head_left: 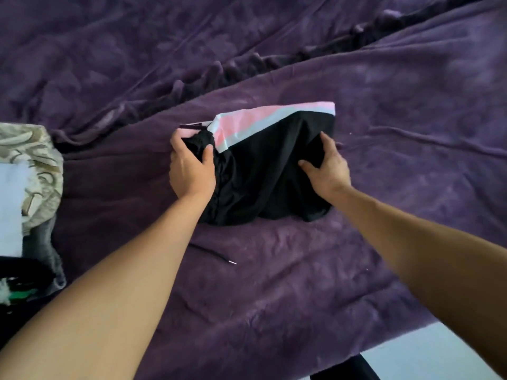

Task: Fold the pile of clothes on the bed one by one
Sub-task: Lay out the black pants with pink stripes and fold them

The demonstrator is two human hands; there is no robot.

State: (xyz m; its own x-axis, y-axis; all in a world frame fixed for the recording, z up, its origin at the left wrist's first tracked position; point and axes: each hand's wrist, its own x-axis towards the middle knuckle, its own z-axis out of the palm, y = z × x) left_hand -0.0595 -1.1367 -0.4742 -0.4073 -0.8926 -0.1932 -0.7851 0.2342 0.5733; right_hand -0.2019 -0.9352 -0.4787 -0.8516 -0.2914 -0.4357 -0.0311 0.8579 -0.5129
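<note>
A pair of black shorts with a pink and white side stripe lies partly folded in the middle of the purple bed cover. My left hand grips the bunched waistband at the shorts' left end, thumb curled over the fabric. My right hand pinches the black fabric at the right side, between thumb and fingers. A black drawstring trails from the shorts onto the cover toward me.
A pile of clothes sits at the left edge, with a beige patterned piece, a white piece and dark items. Wrinkled purple bedding spreads behind the shorts. A pale floor shows at the lower right past the bed's edge.
</note>
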